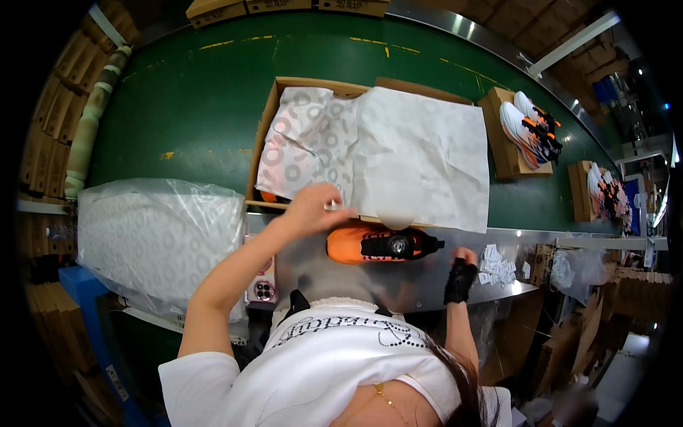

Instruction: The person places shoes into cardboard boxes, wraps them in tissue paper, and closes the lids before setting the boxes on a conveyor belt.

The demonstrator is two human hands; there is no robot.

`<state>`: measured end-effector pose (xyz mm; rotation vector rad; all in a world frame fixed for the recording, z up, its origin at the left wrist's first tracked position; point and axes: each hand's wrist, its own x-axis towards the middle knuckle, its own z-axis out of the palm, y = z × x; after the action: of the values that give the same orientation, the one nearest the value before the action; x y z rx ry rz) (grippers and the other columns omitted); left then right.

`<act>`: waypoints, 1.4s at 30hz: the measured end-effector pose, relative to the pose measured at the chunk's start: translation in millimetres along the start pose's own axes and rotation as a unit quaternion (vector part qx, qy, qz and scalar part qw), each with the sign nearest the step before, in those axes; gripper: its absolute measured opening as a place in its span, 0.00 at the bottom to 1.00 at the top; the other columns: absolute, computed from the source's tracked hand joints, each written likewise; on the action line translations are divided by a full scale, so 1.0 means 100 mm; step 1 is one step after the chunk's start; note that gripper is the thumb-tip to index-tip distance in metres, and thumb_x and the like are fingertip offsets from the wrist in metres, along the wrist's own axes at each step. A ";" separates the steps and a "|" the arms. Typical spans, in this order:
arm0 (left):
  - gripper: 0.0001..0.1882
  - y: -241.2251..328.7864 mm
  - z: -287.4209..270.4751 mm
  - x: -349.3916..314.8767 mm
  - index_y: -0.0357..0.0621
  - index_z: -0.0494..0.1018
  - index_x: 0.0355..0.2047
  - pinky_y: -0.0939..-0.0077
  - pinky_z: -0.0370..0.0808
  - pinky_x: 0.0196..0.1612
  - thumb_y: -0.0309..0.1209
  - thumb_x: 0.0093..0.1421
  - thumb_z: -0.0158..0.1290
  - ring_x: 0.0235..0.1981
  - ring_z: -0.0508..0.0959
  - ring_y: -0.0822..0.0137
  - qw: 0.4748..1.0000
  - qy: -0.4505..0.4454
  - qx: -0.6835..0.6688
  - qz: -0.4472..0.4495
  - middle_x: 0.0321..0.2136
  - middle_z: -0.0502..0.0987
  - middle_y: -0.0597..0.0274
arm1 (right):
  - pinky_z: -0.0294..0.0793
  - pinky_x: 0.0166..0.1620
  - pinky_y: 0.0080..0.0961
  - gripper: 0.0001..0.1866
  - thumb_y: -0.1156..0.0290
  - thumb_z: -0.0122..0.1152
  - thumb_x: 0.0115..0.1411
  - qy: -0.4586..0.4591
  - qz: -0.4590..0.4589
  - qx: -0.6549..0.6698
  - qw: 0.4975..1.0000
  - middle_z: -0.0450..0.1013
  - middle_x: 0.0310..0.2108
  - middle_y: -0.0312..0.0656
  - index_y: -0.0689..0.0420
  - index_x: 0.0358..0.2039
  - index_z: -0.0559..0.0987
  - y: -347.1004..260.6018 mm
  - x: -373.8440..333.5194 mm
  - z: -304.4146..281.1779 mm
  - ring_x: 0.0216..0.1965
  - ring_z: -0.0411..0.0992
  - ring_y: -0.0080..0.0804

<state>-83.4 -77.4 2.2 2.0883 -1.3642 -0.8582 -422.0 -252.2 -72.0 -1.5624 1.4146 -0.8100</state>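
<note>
An open cardboard shoebox [265, 135] lies ahead of me, with printed tissue paper [292, 139] over its left part. A plain white sheet of the paper [427, 149] spreads over the right and past the front edge. A bit of orange shows under the tissue at the left. My left hand [313, 212] is at the box's front edge, thumb and fingers apart. In front of the box lies an orange and black shoe [384, 244]. My right hand [462, 274], in a black fingerless glove, has curled fingers right of the shoe; what they may hold is hidden.
Small white packets [496, 265] lie to the right. Wrapped tissue sheets [160, 242] in clear plastic stand at the left, beside a phone [263, 288]. White and orange shoes [523, 132] rest on a box [498, 107]; more shoes [605, 188] stand farther along the green table [192, 92].
</note>
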 end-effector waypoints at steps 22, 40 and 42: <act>0.28 0.02 -0.37 -0.44 0.35 0.66 0.41 0.79 0.69 0.41 0.30 0.40 0.63 0.35 0.71 0.74 0.871 0.161 -0.464 0.003 0.34 0.73 0.63 | 0.66 0.33 0.16 0.24 0.69 0.55 0.52 -0.486 0.041 0.230 0.842 0.68 0.25 0.36 0.63 0.49 0.65 -1.54 -0.61 0.77 0.26 0.65 0.20; 0.24 -0.26 -0.07 0.47 0.34 0.60 0.46 0.68 0.73 0.36 0.41 0.58 0.46 0.36 0.74 0.60 0.745 0.078 -0.656 -0.096 0.37 0.70 0.50 | 0.69 0.35 0.27 0.08 0.72 0.60 0.48 -0.138 -0.002 0.180 0.974 0.71 0.26 0.38 0.60 0.28 0.73 -1.31 -0.21 1.27 0.29 0.69 0.29; 0.21 -0.43 -0.16 0.29 0.36 0.67 0.40 0.76 0.70 0.33 0.44 0.60 0.40 0.33 0.73 0.67 0.791 0.343 -0.503 -0.070 0.33 0.73 0.57 | 0.65 0.44 0.25 0.18 0.79 0.57 0.46 -0.162 -0.185 -0.037 0.969 0.69 0.37 0.43 0.63 0.40 0.69 -1.07 -0.12 1.36 0.40 0.67 0.32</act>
<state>-36.8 -87.1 -23.3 1.3730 -0.2161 -0.5629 -256.1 -217.8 -32.0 -1.9503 0.9403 -0.6765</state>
